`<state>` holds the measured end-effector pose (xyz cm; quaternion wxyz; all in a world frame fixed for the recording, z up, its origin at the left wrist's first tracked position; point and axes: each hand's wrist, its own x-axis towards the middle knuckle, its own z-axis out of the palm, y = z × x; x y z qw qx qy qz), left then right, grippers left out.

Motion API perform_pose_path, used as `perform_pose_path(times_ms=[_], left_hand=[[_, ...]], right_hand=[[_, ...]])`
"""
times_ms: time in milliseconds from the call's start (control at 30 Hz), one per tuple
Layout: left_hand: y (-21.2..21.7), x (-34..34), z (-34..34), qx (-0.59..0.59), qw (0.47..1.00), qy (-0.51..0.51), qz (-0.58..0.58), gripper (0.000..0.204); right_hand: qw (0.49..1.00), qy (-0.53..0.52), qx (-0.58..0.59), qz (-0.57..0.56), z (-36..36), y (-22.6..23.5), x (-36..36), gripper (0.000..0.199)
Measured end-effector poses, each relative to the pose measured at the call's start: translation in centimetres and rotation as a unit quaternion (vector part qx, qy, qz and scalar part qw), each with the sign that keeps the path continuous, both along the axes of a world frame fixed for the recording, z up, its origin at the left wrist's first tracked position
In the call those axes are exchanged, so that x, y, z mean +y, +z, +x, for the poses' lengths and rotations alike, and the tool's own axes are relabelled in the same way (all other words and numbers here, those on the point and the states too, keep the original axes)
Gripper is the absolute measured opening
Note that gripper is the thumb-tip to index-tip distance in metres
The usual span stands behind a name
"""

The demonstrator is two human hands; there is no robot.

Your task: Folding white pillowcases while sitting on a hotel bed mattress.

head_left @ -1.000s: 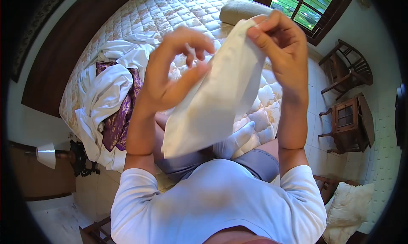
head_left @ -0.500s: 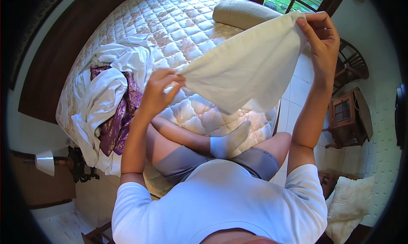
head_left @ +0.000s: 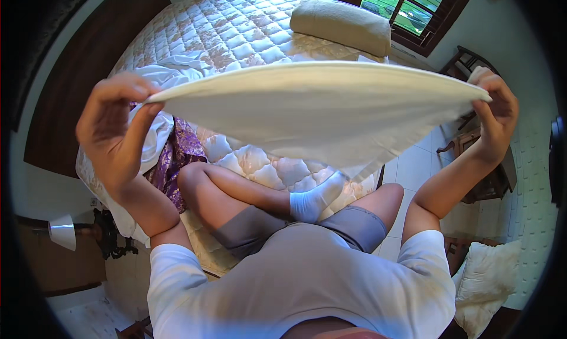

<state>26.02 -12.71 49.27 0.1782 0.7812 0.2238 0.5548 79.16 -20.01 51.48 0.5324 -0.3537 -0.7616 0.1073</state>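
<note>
A person sitting cross-legged on a quilted bed (head_left: 236, 26) held a cream pillowcase (head_left: 319, 111) stretched wide above the knees, the left hand (head_left: 115, 123) pinching one corner and the right hand (head_left: 496, 114) gripping the other, beside crumpled purple cloth (head_left: 177, 162).

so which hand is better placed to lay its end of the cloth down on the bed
Probably the left hand: it pinches the cream cloth directly above the quilted mattress, while the right hand holds its corner out past the bed edge, over the floor.
</note>
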Motion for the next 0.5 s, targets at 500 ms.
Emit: perform_pose_path(times_ms=[500], left_hand=[[-8.5,24.8,1.9,0.048,0.984,0.169,-0.038,0.023]], right_hand=[[0.960,-0.276,0.003,-0.051,-0.4,-11.1,26.1,0.030]])
